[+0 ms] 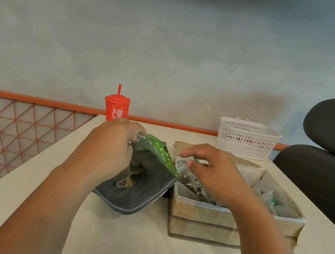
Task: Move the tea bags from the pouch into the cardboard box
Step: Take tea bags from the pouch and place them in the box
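— Holding the mouth open, was that the left hand's job?

— Yes. The left hand had its grip closed on the top edge of the green pouch, lifting that edge so the dark inside faced the box. The pouch lay tilted on a dark stitched cloth on the desk, just beside the box's left wall.

— And the right hand?

— The right hand hung over the far left corner of the cardboard box, thumb and forefinger narrow about a small green tag. Blur kept me from telling whether the grip was actually holding it or merely beside it.

— So which step was it?

— I judged it a drop-off, one bag at the box. The next move called for the grip to part, then a reach left into the pouch mouth, pinching a single bag so its string dragged no others.

— How did the bags look?

— The tea bags were pale, gauzy sachets with thin white strings, heaped loosely in the box, which looked well filled. What was left in the pouch I couldn't see.
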{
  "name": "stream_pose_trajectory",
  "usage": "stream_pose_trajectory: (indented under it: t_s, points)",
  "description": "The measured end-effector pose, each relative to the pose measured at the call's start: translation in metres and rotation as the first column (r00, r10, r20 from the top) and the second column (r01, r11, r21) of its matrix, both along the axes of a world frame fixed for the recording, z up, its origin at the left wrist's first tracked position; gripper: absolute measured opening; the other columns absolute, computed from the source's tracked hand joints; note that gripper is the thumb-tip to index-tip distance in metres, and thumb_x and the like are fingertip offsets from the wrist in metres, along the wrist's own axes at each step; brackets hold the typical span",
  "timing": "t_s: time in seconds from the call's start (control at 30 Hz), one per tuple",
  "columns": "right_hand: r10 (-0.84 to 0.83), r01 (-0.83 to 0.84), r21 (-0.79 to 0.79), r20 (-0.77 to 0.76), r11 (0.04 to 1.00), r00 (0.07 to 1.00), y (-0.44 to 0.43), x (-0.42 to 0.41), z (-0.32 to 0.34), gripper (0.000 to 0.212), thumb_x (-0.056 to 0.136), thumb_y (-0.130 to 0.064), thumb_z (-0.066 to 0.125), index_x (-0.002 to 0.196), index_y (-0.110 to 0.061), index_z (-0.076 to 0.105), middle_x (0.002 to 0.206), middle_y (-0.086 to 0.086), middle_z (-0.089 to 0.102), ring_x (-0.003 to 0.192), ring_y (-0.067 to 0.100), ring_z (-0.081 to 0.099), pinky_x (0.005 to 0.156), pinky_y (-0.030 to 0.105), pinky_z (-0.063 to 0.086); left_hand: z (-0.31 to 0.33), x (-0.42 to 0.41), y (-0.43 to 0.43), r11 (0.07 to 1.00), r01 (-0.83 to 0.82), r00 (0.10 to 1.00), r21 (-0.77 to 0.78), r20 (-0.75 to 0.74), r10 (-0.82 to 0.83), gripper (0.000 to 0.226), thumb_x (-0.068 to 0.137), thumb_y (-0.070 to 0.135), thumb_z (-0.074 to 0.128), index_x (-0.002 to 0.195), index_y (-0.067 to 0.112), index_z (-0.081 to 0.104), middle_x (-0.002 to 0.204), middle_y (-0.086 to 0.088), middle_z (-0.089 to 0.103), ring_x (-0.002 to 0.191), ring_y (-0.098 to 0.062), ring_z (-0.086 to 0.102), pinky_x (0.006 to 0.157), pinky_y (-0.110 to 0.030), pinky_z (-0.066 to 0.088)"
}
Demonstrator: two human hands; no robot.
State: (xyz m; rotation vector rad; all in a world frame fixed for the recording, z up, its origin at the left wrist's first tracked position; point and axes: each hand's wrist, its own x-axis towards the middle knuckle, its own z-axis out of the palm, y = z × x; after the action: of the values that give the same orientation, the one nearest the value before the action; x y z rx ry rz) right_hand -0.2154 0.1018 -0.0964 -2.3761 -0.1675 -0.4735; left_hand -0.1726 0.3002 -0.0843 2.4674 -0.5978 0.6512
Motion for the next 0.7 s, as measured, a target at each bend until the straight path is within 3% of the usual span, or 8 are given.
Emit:
stream_pose_trajectory:
  t_s: [0.1,0.17,0.23,0.33,0.43,0.5,0.6,0.7]
  points:
    - [0.169,-0.169,0.043,0.007,0.985,0.986,0.021,-0.010,0.007,0.021,0.088,-0.014,0.057,0.087,-0.030,0.071,0.109,-0.021,0.053,0.103,-0.006,0.049,0.089,0.016,0.038,0.004,0.000,0.000,0.998,0.022,0.994,-0.062,0.108,-0.015,0.036,0.083,0.003,0.061,0.113,0.022,0.064,0.090,0.009,0.052,0.072,-0.007,0.047,0.061,-0.015,0.034]
    - [0.207,-0.207,-0.056,-0.009,0.977,0.978,0.032,-0.014,0.008,0.022,0.088,-0.016,0.056,0.098,-0.028,0.071,0.123,-0.016,0.048,0.112,0.000,0.047,0.094,0.019,0.036,0.006,-0.003,0.000,0.998,0.032,0.990,-0.062,0.140,-0.023,0.034,0.081,0.003,0.063,0.109,0.021,0.066,0.085,0.012,0.050,0.067,-0.004,0.047,0.060,-0.010,0.032]
    - [0.181,-0.184,-0.221,-0.033,0.958,0.983,0.038,-0.015,0.006,0.033,0.091,-0.019,0.052,0.122,-0.029,0.060,0.142,-0.014,0.036,0.124,0.007,0.040,0.100,0.021,0.033,0.009,-0.006,0.000,0.998,0.029,0.989,-0.051,0.149,-0.021,0.033,0.081,0.005,0.063,0.109,0.022,0.066,0.085,0.012,0.050,0.070,-0.004,0.048,0.060,-0.008,0.031]
    - [0.149,-0.152,-0.314,-0.033,0.937,0.988,0.043,-0.015,0.004,0.049,0.094,-0.017,0.045,0.141,-0.027,0.037,0.151,-0.015,0.023,0.134,0.010,0.029,0.106,0.020,0.024,0.013,-0.013,-0.002,0.999,0.013,0.993,-0.031,0.121,-0.009,0.030,0.083,0.012,0.065,0.109,0.026,0.064,0.090,0.013,0.049,0.072,-0.003,0.046,0.059,-0.006,0.027]
    - [0.137,-0.141,-0.331,-0.034,0.933,0.990,0.043,-0.015,0.005,0.052,0.095,-0.012,0.042,0.144,-0.026,0.030,0.153,-0.017,0.018,0.135,0.010,0.027,0.106,0.018,0.023,0.022,-0.025,-0.002,1.000,-0.006,0.999,0.023,0.052,0.005,0.014,0.084,0.024,0.065,0.087,0.034,0.056,0.091,0.015,0.046,0.067,-0.001,0.042,0.052,-0.007,0.026]
    - [0.134,-0.136,-0.333,-0.031,0.933,0.991,0.043,-0.015,0.005,0.054,0.094,-0.009,0.042,0.144,-0.025,0.029,0.153,-0.017,0.016,0.136,0.010,0.026,0.106,0.020,0.024,0.024,-0.034,-0.003,0.990,0.062,0.996,0.127,-0.077,-0.052,0.016,0.088,0.024,0.059,0.079,0.036,0.053,0.085,0.018,0.048,0.069,-0.001,0.046,0.049,-0.009,0.032]
    - [0.131,-0.133,-0.330,-0.027,0.935,0.991,0.044,-0.014,0.003,0.057,0.092,-0.007,0.042,0.144,-0.025,0.029,0.153,-0.019,0.015,0.138,0.008,0.023,0.107,0.017,0.020,0.015,-0.041,-0.012,0.926,0.200,0.939,0.321,-0.331,-0.088,0.026,0.095,0.020,0.043,0.109,0.035,0.060,0.100,0.015,0.054,0.091,-0.006,0.053,0.070,-0.010,0.037]
    - [0.131,-0.137,-0.325,-0.039,0.936,0.991,0.044,-0.013,0.002,0.056,0.094,-0.007,0.040,0.145,-0.027,0.027,0.154,-0.020,0.012,0.139,0.007,0.019,0.102,0.011,0.013,-0.004,-0.030,-0.027,0.826,0.174,0.941,0.536,-0.338,0.021,0.038,0.097,0.017,0.037,0.132,0.027,0.046,0.129,0.000,0.052,0.114,-0.019,0.050,0.093,-0.022,0.036]
